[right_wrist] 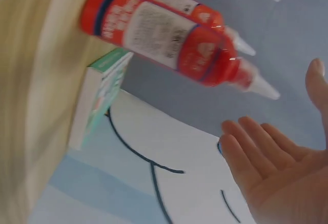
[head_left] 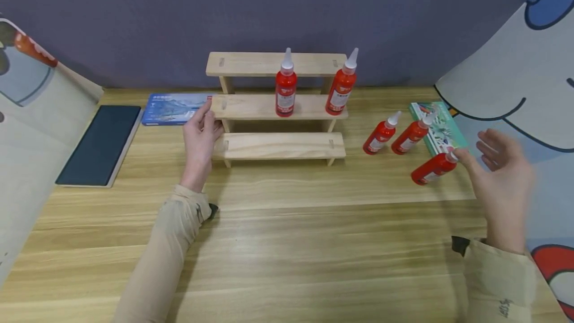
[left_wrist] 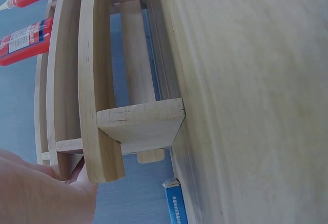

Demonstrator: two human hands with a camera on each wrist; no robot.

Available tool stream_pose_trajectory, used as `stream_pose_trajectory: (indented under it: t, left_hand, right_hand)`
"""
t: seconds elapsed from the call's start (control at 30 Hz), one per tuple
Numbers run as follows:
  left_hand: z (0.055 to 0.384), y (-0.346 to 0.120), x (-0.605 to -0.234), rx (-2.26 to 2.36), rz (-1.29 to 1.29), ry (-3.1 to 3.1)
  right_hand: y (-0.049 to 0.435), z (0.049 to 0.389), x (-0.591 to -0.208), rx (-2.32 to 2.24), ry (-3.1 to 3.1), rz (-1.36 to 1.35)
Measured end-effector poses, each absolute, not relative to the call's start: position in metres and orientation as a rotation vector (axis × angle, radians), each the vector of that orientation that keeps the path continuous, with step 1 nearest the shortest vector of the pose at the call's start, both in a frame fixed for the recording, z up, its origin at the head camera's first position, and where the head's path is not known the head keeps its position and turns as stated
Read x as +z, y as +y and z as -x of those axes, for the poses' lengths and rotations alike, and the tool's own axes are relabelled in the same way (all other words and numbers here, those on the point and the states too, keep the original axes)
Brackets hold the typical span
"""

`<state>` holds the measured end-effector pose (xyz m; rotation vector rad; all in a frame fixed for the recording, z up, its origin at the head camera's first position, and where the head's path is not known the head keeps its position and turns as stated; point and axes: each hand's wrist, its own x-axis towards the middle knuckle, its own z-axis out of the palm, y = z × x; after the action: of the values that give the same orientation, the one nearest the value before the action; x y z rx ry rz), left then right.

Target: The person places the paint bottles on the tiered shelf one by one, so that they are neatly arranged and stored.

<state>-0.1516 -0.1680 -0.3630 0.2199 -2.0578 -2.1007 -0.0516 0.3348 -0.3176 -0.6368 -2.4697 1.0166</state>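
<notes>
A three-tier wooden display stand [head_left: 283, 146] stands at the back of the table. My left hand [head_left: 200, 136] grips the left end of its middle tier, thumb near the top; in the left wrist view that hand [left_wrist: 46, 190] is at the tier ends. Two red squeeze bottles with white nozzles, one on the left [head_left: 285, 94] and one on the right [head_left: 341, 90], stand on the middle tier. Three more are on the table right of it: a near bottle [head_left: 431, 169] and two behind [head_left: 378, 138]. My right hand [head_left: 506, 178], fingers spread and palm empty, is beside the near bottle's nozzle.
A green illustrated box [head_left: 453, 131] lies behind the near bottle. A blue box [head_left: 168, 109] lies left of the stand, and a dark flat tablet-like board [head_left: 99, 146] lies farther left. A dark blue partition [head_left: 157, 24] borders the back, with printed cartoon panels at both sides.
</notes>
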Motion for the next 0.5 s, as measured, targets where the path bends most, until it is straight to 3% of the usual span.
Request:
stream_pose_trajectory:
  t: [0.23, 0.5]
  left_hand:
    - [0.153, -0.167, -0.363, -2.089, -0.221, -2.061]
    - [0.153, -0.167, -0.364, -2.073, -0.225, -2.066]
  right_hand:
    - [0.345, 0.054, -0.331, 1.054, -2.597, 0.661]
    - [0.350, 0.051, -0.344, 0.951, -2.723, 0.483]
